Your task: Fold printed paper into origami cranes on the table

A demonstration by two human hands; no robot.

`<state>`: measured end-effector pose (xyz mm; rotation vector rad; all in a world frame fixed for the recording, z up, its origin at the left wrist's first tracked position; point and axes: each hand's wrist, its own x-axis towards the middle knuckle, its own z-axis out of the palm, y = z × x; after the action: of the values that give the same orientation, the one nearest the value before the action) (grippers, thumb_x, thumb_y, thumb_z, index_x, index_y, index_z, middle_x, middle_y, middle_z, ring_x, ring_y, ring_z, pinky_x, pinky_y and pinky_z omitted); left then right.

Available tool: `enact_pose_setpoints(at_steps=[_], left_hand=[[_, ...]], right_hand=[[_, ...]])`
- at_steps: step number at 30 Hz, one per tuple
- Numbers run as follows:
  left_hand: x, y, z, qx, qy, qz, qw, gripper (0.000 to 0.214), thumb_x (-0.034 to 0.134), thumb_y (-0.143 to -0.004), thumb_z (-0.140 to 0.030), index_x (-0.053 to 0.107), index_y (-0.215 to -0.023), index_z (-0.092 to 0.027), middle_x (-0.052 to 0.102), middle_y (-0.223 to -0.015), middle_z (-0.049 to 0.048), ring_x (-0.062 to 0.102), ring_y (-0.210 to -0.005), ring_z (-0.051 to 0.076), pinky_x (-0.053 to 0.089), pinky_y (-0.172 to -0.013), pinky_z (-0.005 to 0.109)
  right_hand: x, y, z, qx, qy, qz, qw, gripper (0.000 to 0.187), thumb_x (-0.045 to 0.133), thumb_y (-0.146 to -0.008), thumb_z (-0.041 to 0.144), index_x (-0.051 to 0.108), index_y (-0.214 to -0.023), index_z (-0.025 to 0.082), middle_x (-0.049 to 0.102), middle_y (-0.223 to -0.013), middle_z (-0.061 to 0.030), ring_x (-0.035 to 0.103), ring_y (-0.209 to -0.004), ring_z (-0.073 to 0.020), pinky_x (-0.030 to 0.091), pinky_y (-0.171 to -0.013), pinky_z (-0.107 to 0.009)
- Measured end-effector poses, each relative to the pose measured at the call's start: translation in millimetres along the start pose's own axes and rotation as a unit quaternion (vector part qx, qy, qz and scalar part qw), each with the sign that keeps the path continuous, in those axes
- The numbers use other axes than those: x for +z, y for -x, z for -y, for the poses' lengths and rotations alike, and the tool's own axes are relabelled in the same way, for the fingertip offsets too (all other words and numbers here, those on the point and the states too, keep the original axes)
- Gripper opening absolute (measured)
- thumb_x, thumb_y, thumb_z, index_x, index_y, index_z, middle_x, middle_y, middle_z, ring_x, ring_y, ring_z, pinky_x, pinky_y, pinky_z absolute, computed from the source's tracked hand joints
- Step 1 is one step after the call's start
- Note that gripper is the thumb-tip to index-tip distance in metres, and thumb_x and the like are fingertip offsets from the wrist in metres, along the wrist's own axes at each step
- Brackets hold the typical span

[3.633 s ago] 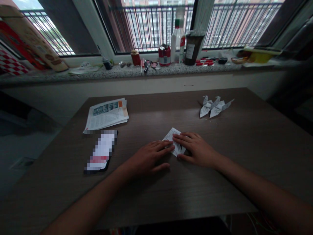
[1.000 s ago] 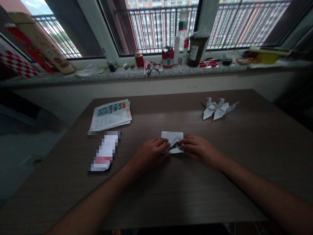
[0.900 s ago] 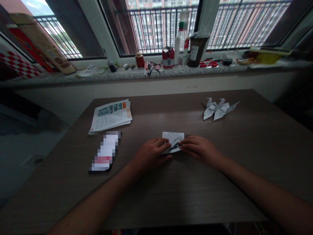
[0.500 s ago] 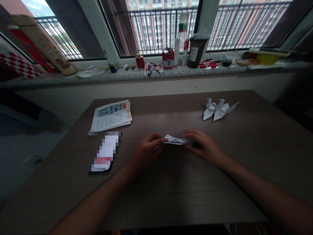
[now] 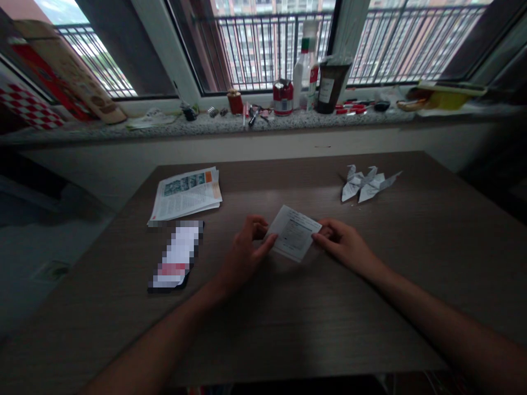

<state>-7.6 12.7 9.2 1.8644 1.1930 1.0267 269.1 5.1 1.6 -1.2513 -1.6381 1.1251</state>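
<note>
the left hand [image 5: 247, 242] and the right hand [image 5: 346, 242] hold a small folded paper [image 5: 293, 233] between them, over the middle of the table. the left hand pinches its left corner, thumb on the near face and the other fingers bent behind; the right hand grips the right corner, thumb on top, fingers curled beneath. the paper is turned like a diamond, one corner pointing far and another near, with faint print and ruled lines on the face that shows (the words are too small to read). whether any edge of it touches the table [image 5: 288, 334] is hard to tell. left of the left hand lies a phone [image 5: 177, 255], its screen blurred into blocks, and just beyond that a stack of printed sheets [image 5: 187, 192] with an orange patch at the far right. farther off to the right, two folded paper birds [image 5: 368, 188] stand close together, wings spread. past the far edge of the table runs a speckled sill [image 5: 156, 129], bearing a red can [image 5: 282, 99] near its middle, a clear bottle [image 5: 302, 82] and a dark cup [image 5: 327, 85] just right of it, and a yellow container [image 5: 450, 99] well to the right. behind them, through the window, is a railing [image 5: 267, 52].
</note>
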Motion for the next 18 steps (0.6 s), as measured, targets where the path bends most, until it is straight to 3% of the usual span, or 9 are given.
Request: enact_pose_setpoints(at_steps=[3,7,12,15,18], left_hand=[[1.3,-0.3,4.6,0.02,-0.09,0.01,0.996,0.022,0.069,-0.096,-0.025,0.051,-0.108,-0.023,0.065,-0.103,0.0026,0.068,-0.094,0.02,0.059,-0.082,0.037],[1.8,-1.5,7.0,0.107,-0.215,0.012,0.971,0.023,0.071,-0.092,-0.015,0.056,-0.108,-0.022,0.058,-0.128,0.009,0.061,-0.118,0.027,0.055,-0.098,0.045],[3.7,-1.3,9.8,0.219,-0.259,0.151,0.928,0.032,0.06,-0.101,-0.012,0.059,-0.129,-0.025,0.057,-0.146,0.0065,0.053,-0.135,0.026,0.05,-0.11,0.047],[5.1,0.2,10.6,0.224,-0.28,0.174,0.917,0.033,0.06,-0.102,-0.016,0.06,-0.135,-0.024,0.057,-0.149,0.0082,0.052,-0.138,0.029,0.048,-0.111,0.051],[5.2,1.7,9.3,0.208,-0.29,0.181,0.917,0.038,0.064,-0.102,-0.025,0.06,-0.139,-0.025,0.06,-0.146,0.0102,0.06,-0.128,0.03,0.051,-0.106,0.053]], right_hand=[[-1.6,-3.0,-4.1,0.018,0.001,0.01,1.0,0.027,0.068,-0.093,0.042,0.067,-0.109,0.02,0.065,-0.071,0.0008,0.061,-0.061,-0.0166,0.049,-0.058,-0.03],[-4.4,-4.5,-10.9,0.016,0.04,0.022,0.999,0.035,0.067,-0.093,0.038,0.069,-0.121,0.019,0.068,-0.073,-0.0001,0.063,-0.061,-0.0163,0.05,-0.057,-0.029],[-5.7,-5.8,-18.9,0.008,0.08,0.024,0.996,0.047,0.066,-0.092,0.036,0.066,-0.135,0.016,0.073,-0.079,-0.0022,0.065,-0.063,-0.0175,0.052,-0.058,-0.03],[-6.1,-6.5,-20.9,0.001,0.106,0.017,0.994,0.05,0.066,-0.092,0.036,0.064,-0.138,0.015,0.074,-0.081,-0.0029,0.068,-0.066,-0.019,0.055,-0.063,-0.032],[-8.2,-5.5,-18.3,-0.018,0.139,0.016,0.99,0.05,0.067,-0.093,0.033,0.062,-0.141,0.019,0.075,-0.083,-0.002,0.07,-0.07,-0.0195,0.056,-0.068,-0.033]])
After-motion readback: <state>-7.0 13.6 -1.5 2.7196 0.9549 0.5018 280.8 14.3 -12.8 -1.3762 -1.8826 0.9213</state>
